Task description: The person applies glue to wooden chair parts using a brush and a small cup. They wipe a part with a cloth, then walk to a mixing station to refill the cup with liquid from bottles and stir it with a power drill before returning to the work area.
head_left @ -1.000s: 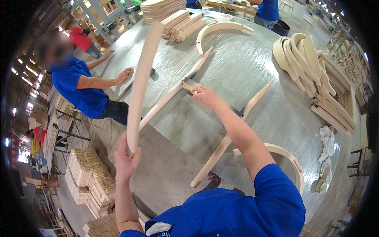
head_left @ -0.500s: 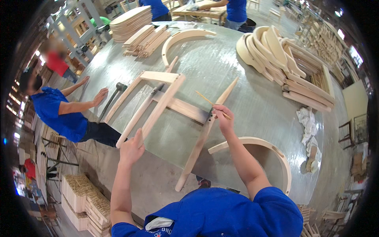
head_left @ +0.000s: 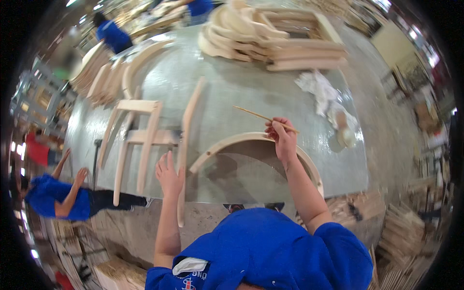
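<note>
Two bare hands work over a smooth grey table (head_left: 251,89) with a glossy sheen. The right hand (head_left: 281,137) pinches a thin, straight, yellowish stick (head_left: 253,114), its far end slanting toward ten o'clock. Beneath that hand and forearm lies a pale wooden arc (head_left: 246,137), a broad half-ring with a dark round hole near its end at eight o'clock.

The left hand (head_left: 169,176) is loose and spread, with nothing visible in its grasp. Just beside it, on the three o'clock side, runs a long tapered wooden leg (head_left: 185,140); I cannot tell whether they touch. At eleven o'clock from the left hand lies a squared, smooth wooden frame (head_left: 140,106), its crossbar meeting the leg.

From the right hand, a crumpled white cloth (head_left: 319,92) lies at one o'clock, and stacked curved wooden pieces (head_left: 237,36) toward twelve.
</note>
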A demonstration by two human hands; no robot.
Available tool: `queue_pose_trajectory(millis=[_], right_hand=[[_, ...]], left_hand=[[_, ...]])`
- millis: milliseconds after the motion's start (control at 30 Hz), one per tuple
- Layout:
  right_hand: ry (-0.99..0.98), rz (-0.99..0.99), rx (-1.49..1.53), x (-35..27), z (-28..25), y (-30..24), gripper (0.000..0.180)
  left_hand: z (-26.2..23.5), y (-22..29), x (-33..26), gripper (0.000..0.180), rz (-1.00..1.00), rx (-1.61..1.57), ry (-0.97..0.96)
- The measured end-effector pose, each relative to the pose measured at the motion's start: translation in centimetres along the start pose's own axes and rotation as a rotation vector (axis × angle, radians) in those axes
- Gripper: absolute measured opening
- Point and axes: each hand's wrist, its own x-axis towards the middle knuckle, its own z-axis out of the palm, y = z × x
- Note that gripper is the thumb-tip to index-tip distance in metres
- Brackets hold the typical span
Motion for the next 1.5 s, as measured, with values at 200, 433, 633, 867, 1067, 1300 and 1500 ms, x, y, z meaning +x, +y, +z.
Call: queue_pose_trajectory(millis=[200, 433, 633, 867, 1067, 1300, 1500], right_hand=[[0.225, -0.085, 0.414, -2.9, -17.5, -9.9, 0.011], [0.616, -0.189, 0.568, -13.7, -34.5, -15.3, 0.013], [0.795, -0.219, 0.488, -18.2, -40.0, -15.0, 0.018], [0.673, -0.304, 0.257, -13.1, -36.1, -15.7, 0.011], [0.644, -0.283, 0.241, -13.9, -33.2, -16.2, 0.004], [0.959, -0.342, 0.344, -21.2, -35.0, -13.5, 0.003], [0.89, -0.358, 0.102, -19.9, -33.7, -14.6, 0.008]], left_hand=[[2.0, 16.6, 1.4, 0.059, 0.268, -0.159, -0.057], [3.6, 16.9, 3.7, 0.038, 0.079, 0.036, -0.261], [2.7, 21.9, 3.9, 0.046, 0.239, 0.019, -0.222], [9.2, 43.4, 10.1, 0.037, 0.151, -1.077, -0.903], [16.1, 57.5, 14.5, 0.046, 0.485, -0.791, -0.676], [17.4, 61.9, 11.2, 0.045, 0.691, -0.826, -0.366], [13.6, 59.6, 2.6, 0.029, 0.294, -1.36, -1.209]])
